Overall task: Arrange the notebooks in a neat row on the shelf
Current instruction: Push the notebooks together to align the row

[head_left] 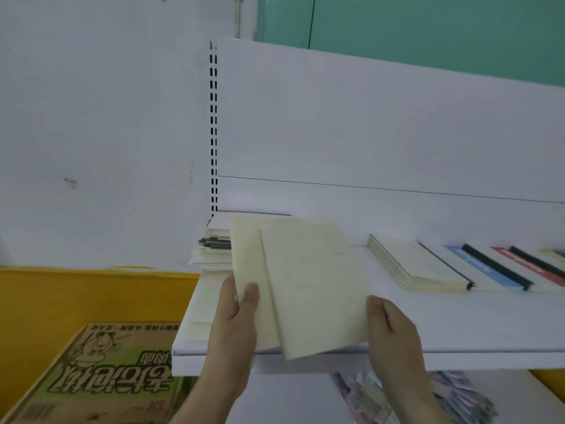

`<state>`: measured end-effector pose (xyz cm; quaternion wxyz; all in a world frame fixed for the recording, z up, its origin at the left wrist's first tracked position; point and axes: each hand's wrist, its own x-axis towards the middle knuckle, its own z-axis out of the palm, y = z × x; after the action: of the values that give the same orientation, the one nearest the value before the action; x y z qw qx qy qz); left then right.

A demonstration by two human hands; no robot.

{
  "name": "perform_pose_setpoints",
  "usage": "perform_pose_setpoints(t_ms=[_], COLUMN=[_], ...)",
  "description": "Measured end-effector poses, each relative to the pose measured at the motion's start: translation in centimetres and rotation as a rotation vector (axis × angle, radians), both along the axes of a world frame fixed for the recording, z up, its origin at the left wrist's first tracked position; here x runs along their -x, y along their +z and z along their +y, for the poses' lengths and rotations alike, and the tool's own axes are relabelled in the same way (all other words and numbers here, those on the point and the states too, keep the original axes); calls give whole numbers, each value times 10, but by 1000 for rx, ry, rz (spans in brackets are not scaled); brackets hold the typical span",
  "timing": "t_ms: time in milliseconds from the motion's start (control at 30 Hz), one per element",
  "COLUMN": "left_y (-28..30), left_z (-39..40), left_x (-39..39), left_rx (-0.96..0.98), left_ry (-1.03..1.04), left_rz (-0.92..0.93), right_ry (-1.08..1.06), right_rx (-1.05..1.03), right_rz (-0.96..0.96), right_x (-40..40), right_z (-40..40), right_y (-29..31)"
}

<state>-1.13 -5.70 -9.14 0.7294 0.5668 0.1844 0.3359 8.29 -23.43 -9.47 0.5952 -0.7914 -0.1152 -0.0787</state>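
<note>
I have two cream notebooks in hand over the front of the white shelf (458, 332), fanned so that the front cream notebook (315, 286) overlaps the rear cream notebook (247, 255), both tilted and with their lower corners hanging past the shelf's front lip. My left hand (237, 319) pinches the rear one at its lower left edge, thumb on the cover and fingers behind. My right hand (389, 325) holds the lower right edge of the front one, thumb on top with the fingers curled under, as far as I can judge from this angle.

I read this as the sorting step: the pair is lifted or half-lifted, not yet laid into the row. To the right, a stack of cream notebooks (412, 264) lies flat, and beside it further notebooks with dark spines, one with a blue cover (480, 264) and one red (526, 264), overlap in a slanted line toward the frame edge. At the far left of the shelf sits a loose heap of notebooks (211, 249), with a dark binding showing; the blur there keeps me from counting them.

Next, I would square the two covers together, edges flush, then set them down between the heap and the cream stack, aligned with that stack. The gap looks ample. The risk is one cover slipping off the lip while I regrip.
</note>
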Motion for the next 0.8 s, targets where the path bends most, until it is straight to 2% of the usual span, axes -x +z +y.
perform_pose_setpoints(t_ms=[133, 233, 333, 433, 567, 667, 800], left_y=[1, 1, 1, 1, 3, 7, 12], left_z=[-21, -32, -47, -68, -100, -130, -174], left_x=[-7, -15, -28, -43, -75, -107, -158], left_rx=[-158, -173, -177, -259, -395, -471, -536], left_ry=[-54, -106, -163, -201, -221, -181, -71], left_rz=[-2, 1, 14, 37, 93, 131, 151], right_ry=[-60, -98, -47, 18, 0, -36, 28], right_rx=[59, 56, 36, 30, 153, 238, 277], right_rz=[-62, -41, -48, -52, -64, -29, -68], right_x=[9, 9, 8, 1, -28, -58, -98], right_z=[0, -7, -23, -46, -85, -115, -158], right_y=[-2, -2, -5, -2, 0, 4, 9])
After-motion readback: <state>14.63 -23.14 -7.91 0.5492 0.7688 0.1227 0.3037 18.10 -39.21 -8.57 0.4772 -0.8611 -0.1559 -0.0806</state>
